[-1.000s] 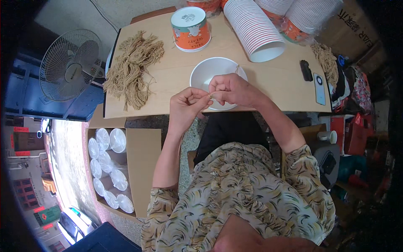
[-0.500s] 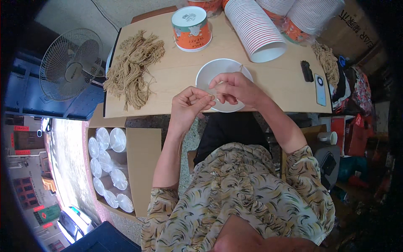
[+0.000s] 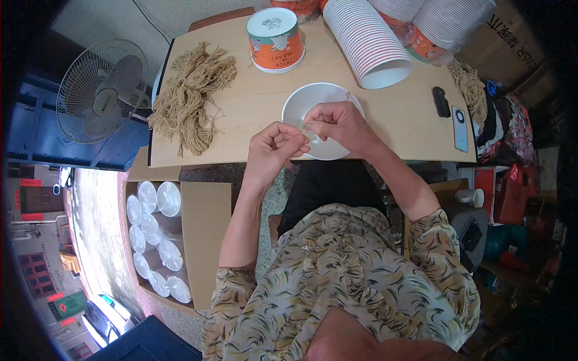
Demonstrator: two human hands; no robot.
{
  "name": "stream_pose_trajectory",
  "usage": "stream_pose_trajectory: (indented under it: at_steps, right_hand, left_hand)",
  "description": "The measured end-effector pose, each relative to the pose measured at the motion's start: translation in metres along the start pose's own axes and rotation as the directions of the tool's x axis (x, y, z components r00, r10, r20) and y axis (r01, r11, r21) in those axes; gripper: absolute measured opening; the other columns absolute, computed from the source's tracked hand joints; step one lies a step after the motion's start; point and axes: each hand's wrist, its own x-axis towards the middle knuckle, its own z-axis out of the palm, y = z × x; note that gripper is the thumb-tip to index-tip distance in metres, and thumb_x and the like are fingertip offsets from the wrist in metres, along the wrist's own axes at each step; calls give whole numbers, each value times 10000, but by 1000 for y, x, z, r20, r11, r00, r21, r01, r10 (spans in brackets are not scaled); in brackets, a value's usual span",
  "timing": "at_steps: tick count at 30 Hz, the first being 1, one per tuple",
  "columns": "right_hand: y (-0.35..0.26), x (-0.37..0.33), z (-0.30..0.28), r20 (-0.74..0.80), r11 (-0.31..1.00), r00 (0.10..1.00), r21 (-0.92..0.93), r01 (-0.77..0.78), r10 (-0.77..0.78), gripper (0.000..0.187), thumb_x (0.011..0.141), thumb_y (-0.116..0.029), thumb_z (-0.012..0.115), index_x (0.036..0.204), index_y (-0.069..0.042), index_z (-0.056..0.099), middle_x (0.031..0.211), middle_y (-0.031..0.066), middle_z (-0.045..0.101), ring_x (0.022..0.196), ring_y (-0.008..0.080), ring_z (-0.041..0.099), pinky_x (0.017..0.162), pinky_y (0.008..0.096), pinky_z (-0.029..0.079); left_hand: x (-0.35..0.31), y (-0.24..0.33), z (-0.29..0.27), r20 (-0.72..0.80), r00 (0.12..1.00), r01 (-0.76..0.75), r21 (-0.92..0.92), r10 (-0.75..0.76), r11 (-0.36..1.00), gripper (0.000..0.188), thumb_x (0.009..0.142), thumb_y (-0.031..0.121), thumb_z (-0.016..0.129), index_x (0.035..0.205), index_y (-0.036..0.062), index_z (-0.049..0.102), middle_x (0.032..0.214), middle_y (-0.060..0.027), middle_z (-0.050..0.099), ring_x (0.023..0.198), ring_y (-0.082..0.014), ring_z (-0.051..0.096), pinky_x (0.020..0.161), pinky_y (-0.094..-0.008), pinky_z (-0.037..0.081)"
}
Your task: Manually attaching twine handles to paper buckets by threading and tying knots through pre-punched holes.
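A white paper bucket [image 3: 295, 105] rests at the table's near edge, its open mouth toward me. A short end of tan cord [image 3: 348, 95] pokes out at its far right rim. Over the bucket's mouth, my left hand [image 3: 276, 147] is closed, its thumb and forefinger pinching what looks like a thin cord. My right hand [image 3: 343, 127] bends over the bucket, thumb and forefinger pinched against the same spot. The fingertips of both hands nearly meet. Most of the strand between them is hidden or too thin to see.
A bundle of tan cords [image 3: 195, 96] lies left. Behind stand an upturned orange bucket [image 3: 276, 51] and a lying stack of white buckets [image 3: 367, 45]. A phone [image 3: 460, 129] and a black object [image 3: 441, 102] lie right. A carton [image 3: 205, 240] of wrapped buckets and a fan [image 3: 102, 93] are left.
My right hand's fingers have closed in to a pinch and come closer to the left fingertips. My left hand and the bucket have hardly moved.
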Motion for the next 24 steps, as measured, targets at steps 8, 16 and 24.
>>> stream_pose_trajectory:
  at_steps: [8,16,24]
  right_hand:
    - [-5,0,4,-143,994,985,-71,87,-96,107,921,-102,673,913,-1,709,698,-55,597,618,11,492,557,219,407]
    - [-6,-3,7,-133,995,987,-52,84,-91,93,931,-103,689,926,-13,707,782,-71,607,681,-3,478,608,192,397]
    - [-25,-10,-17,38,967,999,-255,22,-13,77,889,-59,722,903,1,676,764,-70,585,698,4,498,626,204,423]
  left_hand:
    - [-2,4,2,47,999,1,-13,-1,1000,222,963,186,694,1158,82,681,879,6,737,812,-50,700,505,-155,424]
    - [-2,2,3,21,1000,-16,43,15,999,217,960,218,703,1124,76,716,807,11,722,756,-39,684,481,-151,415]
    - [-1,1,-4,52,998,-46,56,43,997,164,932,185,742,1041,63,745,743,-8,716,676,-39,665,475,-172,442]
